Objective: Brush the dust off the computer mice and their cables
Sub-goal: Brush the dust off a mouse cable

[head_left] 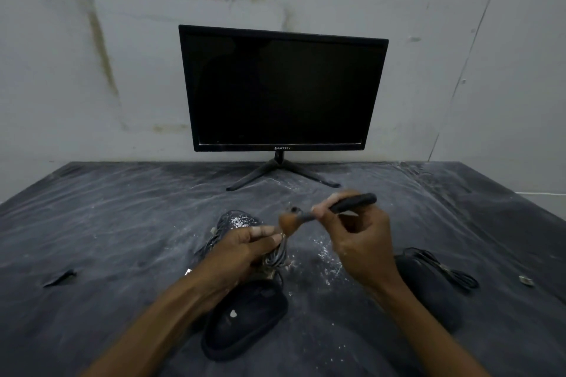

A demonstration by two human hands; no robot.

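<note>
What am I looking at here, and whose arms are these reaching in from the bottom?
There is no machine here: a person wears a wide-angle camera on the head, looking forward and down, so the arms are their own. The right hand holds a small brush by its dark handle, bristles pointing left. The left hand holds a bundled cable in its grip, close under the bristles. Just below lies a black mouse; another mouse with a coiled cable lies to the right, and a dust-speckled third sits behind the left hand. All rest on a dark, dusty table cover. Behind stands a switched-off monitor against a stained wall.
</note>
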